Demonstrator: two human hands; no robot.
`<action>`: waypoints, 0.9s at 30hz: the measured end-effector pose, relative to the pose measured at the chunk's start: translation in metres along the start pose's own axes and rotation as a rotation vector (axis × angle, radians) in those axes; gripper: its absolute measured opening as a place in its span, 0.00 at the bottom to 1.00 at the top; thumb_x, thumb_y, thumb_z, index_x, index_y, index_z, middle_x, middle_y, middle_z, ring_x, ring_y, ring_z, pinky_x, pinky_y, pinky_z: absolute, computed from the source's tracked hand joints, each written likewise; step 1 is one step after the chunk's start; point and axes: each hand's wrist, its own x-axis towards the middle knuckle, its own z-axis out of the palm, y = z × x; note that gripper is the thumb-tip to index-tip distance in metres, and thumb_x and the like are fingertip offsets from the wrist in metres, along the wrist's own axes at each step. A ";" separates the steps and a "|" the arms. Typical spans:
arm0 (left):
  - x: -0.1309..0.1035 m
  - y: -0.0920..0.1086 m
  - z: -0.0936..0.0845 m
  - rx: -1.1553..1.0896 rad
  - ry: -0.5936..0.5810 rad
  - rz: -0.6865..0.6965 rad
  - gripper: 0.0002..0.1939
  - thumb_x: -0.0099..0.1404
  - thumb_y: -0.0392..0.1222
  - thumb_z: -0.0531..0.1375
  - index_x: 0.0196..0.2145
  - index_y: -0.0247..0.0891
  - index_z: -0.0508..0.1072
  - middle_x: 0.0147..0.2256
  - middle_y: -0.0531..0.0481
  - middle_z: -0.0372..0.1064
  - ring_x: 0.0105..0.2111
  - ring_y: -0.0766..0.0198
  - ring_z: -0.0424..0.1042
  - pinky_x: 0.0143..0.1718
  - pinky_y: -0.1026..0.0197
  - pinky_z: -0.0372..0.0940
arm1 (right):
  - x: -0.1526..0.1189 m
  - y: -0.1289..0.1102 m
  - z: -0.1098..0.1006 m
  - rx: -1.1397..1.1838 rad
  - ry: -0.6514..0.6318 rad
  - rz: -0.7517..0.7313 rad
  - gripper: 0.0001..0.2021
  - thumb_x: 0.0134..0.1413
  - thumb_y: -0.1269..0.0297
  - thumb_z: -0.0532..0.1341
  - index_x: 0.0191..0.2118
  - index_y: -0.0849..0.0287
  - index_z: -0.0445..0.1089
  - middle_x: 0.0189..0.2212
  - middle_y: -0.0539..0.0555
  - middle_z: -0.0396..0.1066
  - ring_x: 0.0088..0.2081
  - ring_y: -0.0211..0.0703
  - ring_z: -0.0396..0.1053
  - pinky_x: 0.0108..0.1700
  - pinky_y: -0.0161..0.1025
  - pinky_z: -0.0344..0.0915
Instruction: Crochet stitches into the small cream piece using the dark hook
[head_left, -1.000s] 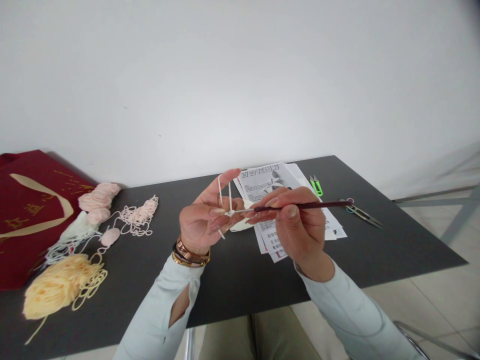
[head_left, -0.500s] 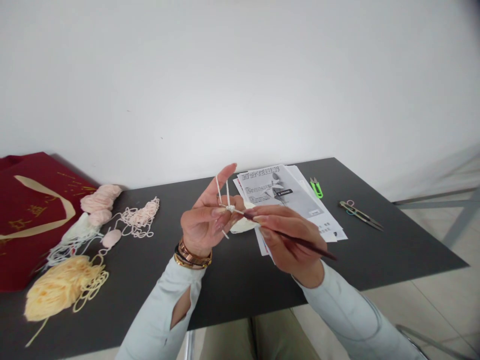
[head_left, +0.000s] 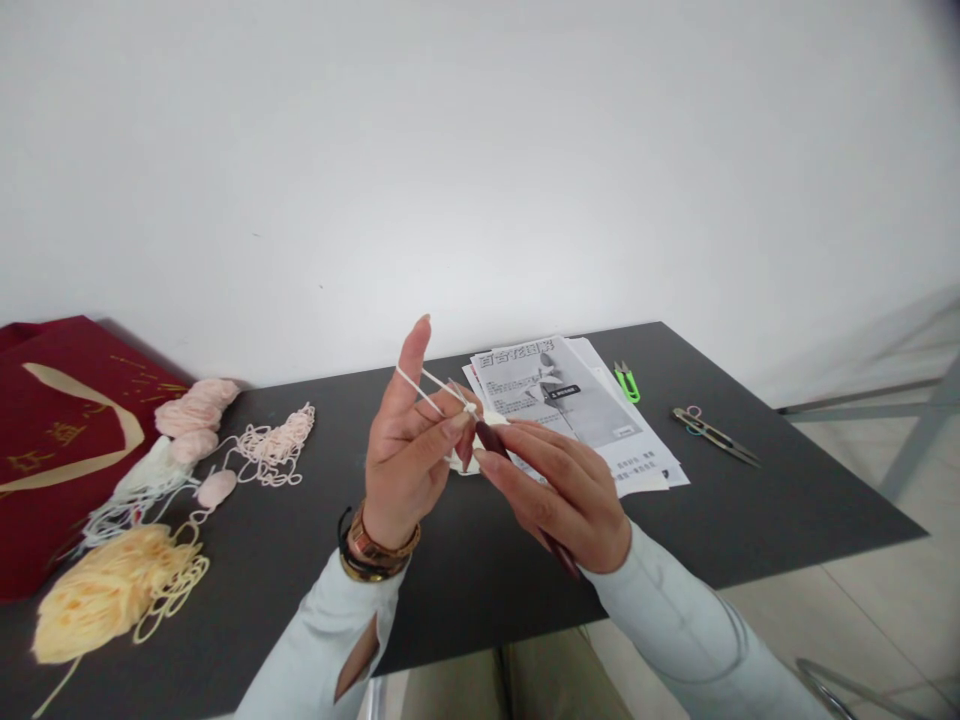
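Note:
My left hand pinches a small piece of white yarn work between thumb and fingers. Its index finger points up, and white yarn runs from it down to the piece. In my right hand is a dark red crochet hook, gripped like a pen, with its tip at the white piece. The two hands nearly meet there. Behind them, a pale yarn bundle lies on the table, partly hidden by my fingers.
Printed sheets lie behind my right hand on the dark table. Green snips and metal scissors are at the right. Pink yarn, yellow yarn and a red bag occupy the left.
The hook has swung steeper, its handle end now lower and nearer to me. My left index finger has moved left and more upright, and the yarn from it slants more.

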 end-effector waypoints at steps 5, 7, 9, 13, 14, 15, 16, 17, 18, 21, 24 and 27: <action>0.005 -0.004 -0.006 -0.055 -0.056 0.056 0.33 0.61 0.35 0.62 0.63 0.53 0.62 0.18 0.57 0.61 0.22 0.66 0.60 0.22 0.63 0.57 | 0.001 -0.004 0.004 0.195 0.117 0.167 0.20 0.53 0.80 0.63 0.52 0.63 0.71 0.42 0.62 0.78 0.45 0.44 0.77 0.45 0.40 0.77; 0.006 -0.004 -0.007 -0.096 -0.076 0.048 0.32 0.60 0.32 0.62 0.60 0.54 0.65 0.17 0.56 0.61 0.23 0.65 0.61 0.23 0.63 0.57 | 0.002 -0.006 0.005 0.280 0.142 0.236 0.20 0.52 0.81 0.63 0.51 0.62 0.72 0.42 0.60 0.79 0.43 0.43 0.77 0.45 0.38 0.77; 0.007 -0.004 -0.008 -0.121 -0.085 0.025 0.31 0.59 0.32 0.62 0.59 0.54 0.67 0.16 0.56 0.61 0.23 0.64 0.62 0.23 0.63 0.57 | 0.003 -0.006 0.006 0.361 0.186 0.304 0.19 0.53 0.81 0.62 0.50 0.61 0.73 0.41 0.59 0.79 0.42 0.43 0.77 0.44 0.39 0.76; 0.008 -0.003 -0.010 -0.134 -0.101 -0.010 0.31 0.59 0.34 0.63 0.59 0.54 0.67 0.14 0.57 0.56 0.23 0.63 0.62 0.23 0.63 0.55 | 0.001 -0.003 0.009 0.453 0.317 0.422 0.14 0.58 0.75 0.61 0.48 0.55 0.74 0.37 0.55 0.80 0.38 0.43 0.77 0.39 0.41 0.75; 0.008 -0.002 -0.010 -0.135 -0.108 -0.014 0.32 0.59 0.34 0.63 0.59 0.55 0.66 0.14 0.57 0.56 0.23 0.62 0.62 0.23 0.62 0.56 | 0.001 -0.003 0.009 0.460 0.333 0.446 0.12 0.59 0.73 0.60 0.47 0.54 0.75 0.36 0.54 0.79 0.37 0.43 0.76 0.38 0.41 0.75; 0.008 -0.002 -0.010 -0.138 -0.115 -0.020 0.32 0.59 0.34 0.62 0.59 0.55 0.66 0.13 0.57 0.55 0.23 0.62 0.62 0.24 0.61 0.57 | 0.002 -0.002 0.010 0.464 0.344 0.471 0.11 0.60 0.71 0.60 0.46 0.53 0.75 0.35 0.54 0.79 0.36 0.43 0.76 0.37 0.41 0.75; 0.008 -0.001 -0.010 -0.142 -0.116 -0.030 0.32 0.59 0.35 0.62 0.59 0.55 0.66 0.13 0.58 0.54 0.23 0.62 0.61 0.26 0.60 0.58 | 0.003 -0.001 0.010 0.468 0.353 0.495 0.10 0.61 0.69 0.59 0.44 0.53 0.75 0.34 0.53 0.79 0.36 0.43 0.76 0.36 0.41 0.74; 0.007 -0.001 -0.010 -0.144 -0.111 -0.044 0.32 0.58 0.35 0.62 0.59 0.54 0.66 0.13 0.58 0.53 0.23 0.62 0.61 0.27 0.60 0.58 | 0.004 0.000 0.010 0.473 0.370 0.514 0.09 0.62 0.68 0.59 0.43 0.53 0.75 0.33 0.53 0.79 0.35 0.43 0.76 0.35 0.41 0.74; 0.007 0.000 -0.009 -0.144 -0.101 -0.063 0.32 0.57 0.35 0.63 0.59 0.54 0.66 0.12 0.58 0.52 0.23 0.62 0.60 0.27 0.59 0.58 | 0.006 0.001 0.010 0.480 0.394 0.528 0.08 0.62 0.67 0.59 0.42 0.53 0.75 0.32 0.53 0.78 0.34 0.43 0.75 0.34 0.40 0.74; 0.006 0.003 -0.007 -0.147 -0.076 -0.120 0.34 0.56 0.36 0.63 0.60 0.52 0.66 0.12 0.58 0.52 0.23 0.62 0.57 0.28 0.58 0.57 | 0.010 0.003 0.010 0.541 0.465 0.545 0.07 0.62 0.65 0.59 0.41 0.53 0.75 0.29 0.52 0.76 0.31 0.41 0.74 0.32 0.40 0.72; 0.006 0.004 -0.005 -0.177 -0.080 -0.140 0.35 0.55 0.36 0.62 0.61 0.51 0.65 0.12 0.59 0.51 0.22 0.63 0.55 0.28 0.59 0.56 | 0.011 0.006 0.013 0.628 0.486 0.565 0.07 0.63 0.64 0.59 0.40 0.54 0.75 0.28 0.51 0.75 0.28 0.40 0.73 0.30 0.39 0.71; 0.006 0.005 -0.005 -0.211 -0.080 -0.167 0.38 0.54 0.34 0.62 0.63 0.49 0.62 0.12 0.60 0.49 0.21 0.64 0.54 0.28 0.61 0.55 | 0.009 0.009 0.014 0.672 0.476 0.608 0.07 0.63 0.62 0.59 0.38 0.54 0.74 0.28 0.51 0.73 0.26 0.39 0.72 0.27 0.39 0.71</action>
